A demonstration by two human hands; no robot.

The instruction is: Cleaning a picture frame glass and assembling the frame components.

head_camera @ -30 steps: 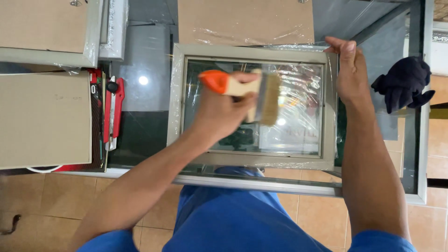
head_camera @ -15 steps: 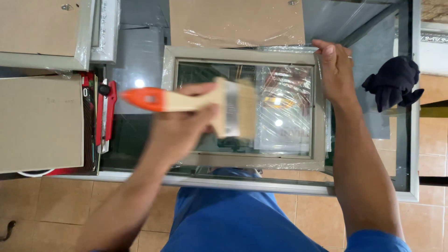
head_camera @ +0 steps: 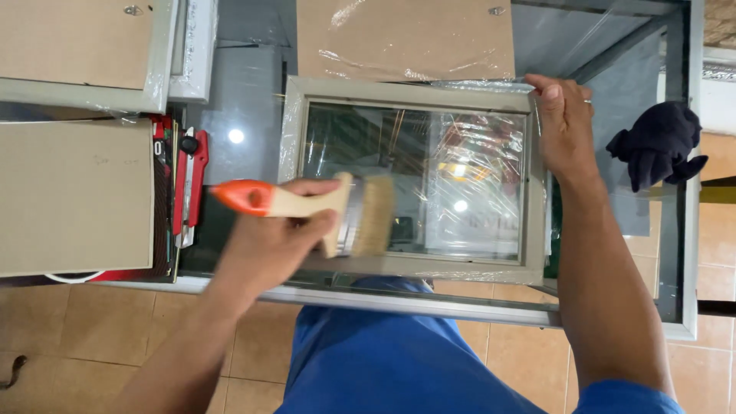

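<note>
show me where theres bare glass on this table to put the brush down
Bare glass shows between the red cutter and the grey frame, and at the far right around the dark cloth. The left side is crowded with cardboard sheets; the left hand with the brush and right hand occupy the frame.

Head cam, looking straight down, close over glass table (head_camera: 253,100).

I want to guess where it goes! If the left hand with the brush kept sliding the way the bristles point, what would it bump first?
Probably the frame's right-hand rail, beside the right hand. The brush in the left hand first crosses only glass.
</note>
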